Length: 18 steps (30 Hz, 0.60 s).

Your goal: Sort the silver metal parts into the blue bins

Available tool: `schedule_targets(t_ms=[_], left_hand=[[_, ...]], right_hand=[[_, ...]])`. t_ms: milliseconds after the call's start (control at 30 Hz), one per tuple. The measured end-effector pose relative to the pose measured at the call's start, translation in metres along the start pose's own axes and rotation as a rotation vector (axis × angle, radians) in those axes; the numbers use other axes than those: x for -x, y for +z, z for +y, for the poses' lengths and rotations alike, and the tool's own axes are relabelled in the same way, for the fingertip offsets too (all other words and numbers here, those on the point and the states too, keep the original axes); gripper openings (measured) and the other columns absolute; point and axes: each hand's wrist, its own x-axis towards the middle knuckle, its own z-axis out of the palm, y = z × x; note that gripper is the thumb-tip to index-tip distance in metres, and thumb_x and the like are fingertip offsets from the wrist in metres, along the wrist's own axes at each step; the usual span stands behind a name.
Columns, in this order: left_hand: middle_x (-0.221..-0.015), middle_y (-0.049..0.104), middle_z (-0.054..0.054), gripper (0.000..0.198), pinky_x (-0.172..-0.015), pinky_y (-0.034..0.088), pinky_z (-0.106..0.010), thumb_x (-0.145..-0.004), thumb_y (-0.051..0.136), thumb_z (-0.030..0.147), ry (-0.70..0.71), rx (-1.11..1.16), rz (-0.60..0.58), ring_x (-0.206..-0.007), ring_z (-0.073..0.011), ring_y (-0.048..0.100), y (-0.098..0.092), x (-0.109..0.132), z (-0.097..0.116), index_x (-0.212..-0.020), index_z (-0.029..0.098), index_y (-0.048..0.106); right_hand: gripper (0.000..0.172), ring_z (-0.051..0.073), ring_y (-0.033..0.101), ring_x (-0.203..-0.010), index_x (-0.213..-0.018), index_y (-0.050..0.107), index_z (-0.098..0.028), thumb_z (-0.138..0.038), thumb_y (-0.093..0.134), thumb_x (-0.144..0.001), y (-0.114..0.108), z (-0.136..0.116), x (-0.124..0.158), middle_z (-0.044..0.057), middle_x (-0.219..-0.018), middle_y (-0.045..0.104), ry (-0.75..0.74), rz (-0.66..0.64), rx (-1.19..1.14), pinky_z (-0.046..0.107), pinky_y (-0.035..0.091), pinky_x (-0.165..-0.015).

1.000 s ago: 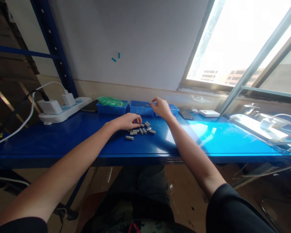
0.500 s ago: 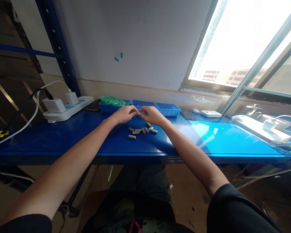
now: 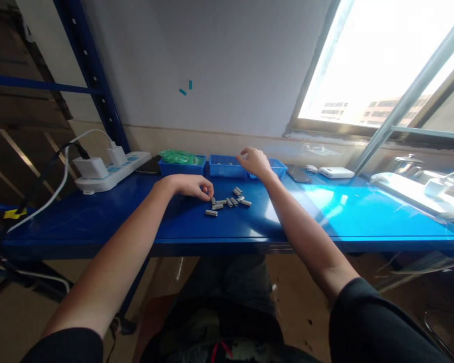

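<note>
My left hand (image 3: 192, 186) is low over the blue table, its thumb and fingers closed on one end of a small metal piece (image 3: 213, 200). Close to it lies a loose group of similar short grey metal pieces (image 3: 229, 202), with a single one (image 3: 211, 213) nearer the front edge. My right hand (image 3: 254, 161) is at the right end of the middle blue tray (image 3: 227, 171), fingers bent and apart, with nothing visible between them. Small pale bits lie in that tray. The right blue tray (image 3: 279, 169) is partly covered by this hand.
Green plastic bags (image 3: 179, 157) fill the left blue tray (image 3: 182, 169). A power strip (image 3: 115, 174) with plugs and cables stands at the left. Toward the right are a dark flat phone-like thing (image 3: 298, 174), a white box (image 3: 336, 173) and another white strip (image 3: 401, 194).
My hands, which were together holding something small, have parted. The left came down to the metal pieces and turned one; the right moved up and right to the middle tray.
</note>
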Motion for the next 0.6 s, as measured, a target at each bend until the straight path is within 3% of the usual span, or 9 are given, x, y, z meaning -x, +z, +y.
schedule_targets(t_ms=[167,267,433,500,600], left_hand=[[-0.115,0.063,-0.004,0.05,-0.08,0.046,-0.025,-0.07,0.061,0.049,0.053,0.039,0.02,-0.093,-0.0208,0.058,0.0,0.001,0.008,-0.114,0.025,0.065],[-0.118,0.062,-0.005,0.049,-0.082,0.046,-0.026,-0.066,0.064,0.048,0.118,0.018,-0.015,-0.095,-0.022,0.058,0.0,0.005,0.013,-0.109,0.024,0.069],[-0.102,0.065,-0.005,0.04,-0.077,0.045,-0.026,-0.065,0.066,0.05,0.11,0.021,0.009,-0.091,-0.0223,0.058,0.002,0.003,0.01,-0.092,0.021,0.07],[-0.093,0.066,-0.005,0.039,-0.072,0.045,-0.026,-0.066,0.065,0.05,0.078,0.082,0.105,-0.084,-0.0212,0.059,0.002,0.002,0.004,-0.089,0.019,0.066],[-0.084,0.065,-0.004,0.039,-0.067,0.045,-0.027,-0.069,0.062,0.05,0.059,0.18,0.344,-0.077,-0.0198,0.059,0.001,0.002,-0.001,-0.091,0.018,0.061]], right_hand=[[0.031,0.017,0.062,-0.081,-0.105,0.067,-0.019,-0.041,0.054,-0.087,0.002,-0.008,0.023,0.006,-0.092,0.07,-0.227,-0.327,-0.01,0.025,0.042,-0.07],[0.03,0.015,0.06,-0.076,-0.105,0.067,-0.019,-0.039,0.057,-0.086,0.0,-0.017,0.034,0.005,-0.091,0.069,-0.313,-0.477,-0.009,0.023,0.039,-0.065],[0.029,0.013,0.057,-0.071,-0.105,0.067,-0.017,-0.037,0.057,-0.086,0.0,-0.028,0.04,0.004,-0.084,0.068,-0.364,-0.467,-0.033,0.022,0.036,-0.063],[0.03,0.012,0.056,-0.068,-0.105,0.066,-0.017,-0.038,0.058,-0.086,0.003,-0.031,0.042,0.002,-0.08,0.066,-0.399,-0.452,-0.076,0.022,0.035,-0.061],[0.03,0.011,0.054,-0.066,-0.104,0.066,-0.016,-0.038,0.059,-0.085,0.007,-0.034,0.045,0.0,-0.074,0.064,-0.456,-0.39,-0.144,0.021,0.034,-0.061]])
